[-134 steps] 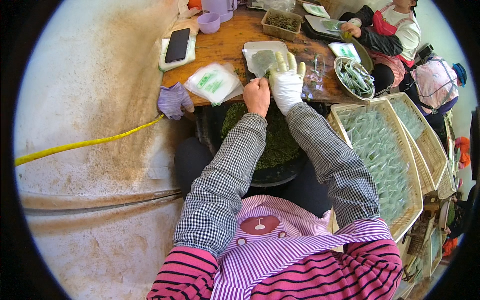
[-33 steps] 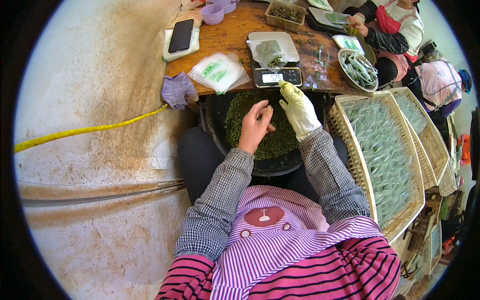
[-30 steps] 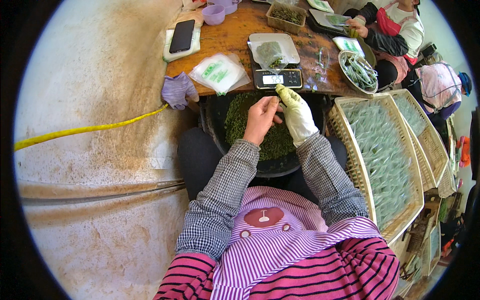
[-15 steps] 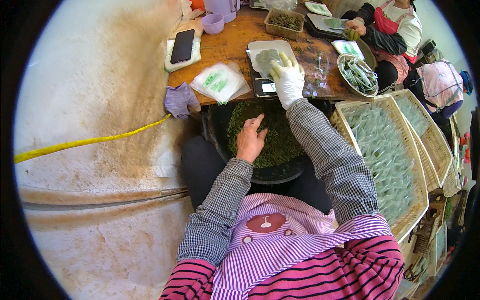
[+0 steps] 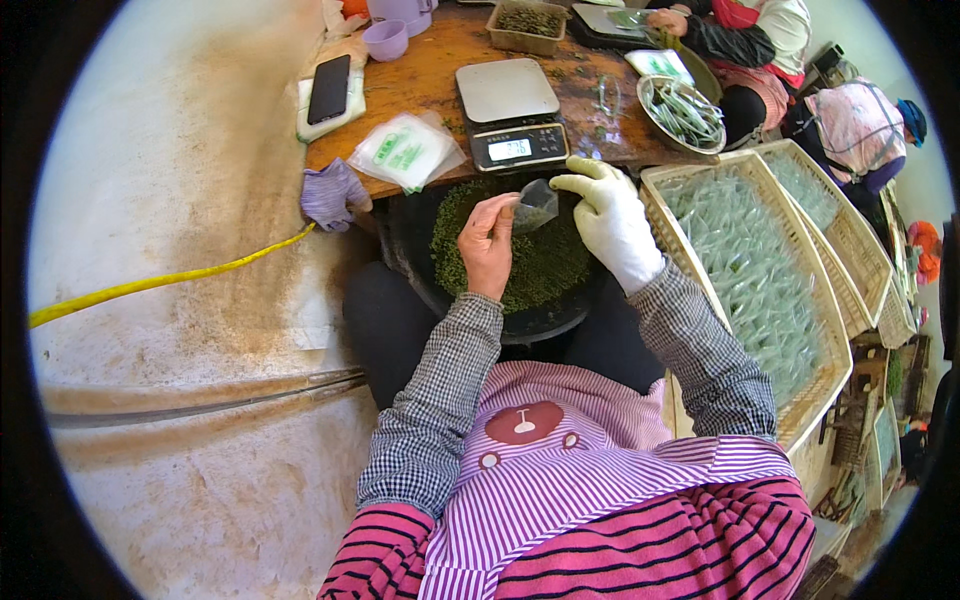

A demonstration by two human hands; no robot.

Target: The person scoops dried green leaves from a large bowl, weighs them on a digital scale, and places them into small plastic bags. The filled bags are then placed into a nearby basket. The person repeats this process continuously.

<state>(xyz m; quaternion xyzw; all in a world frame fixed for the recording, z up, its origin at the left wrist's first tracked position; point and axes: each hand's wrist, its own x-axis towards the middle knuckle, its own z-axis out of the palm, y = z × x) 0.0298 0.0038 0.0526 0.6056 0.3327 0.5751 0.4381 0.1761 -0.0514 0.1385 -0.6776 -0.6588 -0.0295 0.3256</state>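
Note:
My bare left hand (image 5: pixel 486 250) pinches one side of a small clear plastic bag (image 5: pixel 535 212), with some dark green stuff inside. At the bag's other upper edge are the fingertips of my right hand (image 5: pixel 612 222), in a white glove with yellowish fingers; they appear to grip it. Below the bag sits a black basin (image 5: pixel 555 332) between my knees, holding loose green bits of plant (image 5: pixel 530 275). Just beyond the hands, a digital scale (image 5: pixel 508 92) with a lit display stands on the table, its pan bare.
On the wooden table (image 5: pixel 440 82) lie flat plastic bags (image 5: pixel 405 150), a phone (image 5: pixel 330 90), a purple cup (image 5: pixel 386 41) and a bowl of green strips (image 5: pixel 684 112). A purple glove (image 5: pixel 333 196) hangs left. Crates (image 5: pixel 690 290) of filled bags stand right. Another person (image 5: pixel 740 40) works at the far right.
The bag has come off the scale toward me, over the basin. My right hand moved nearer with it; my left hand rose from the plant bits and took hold of the bag.

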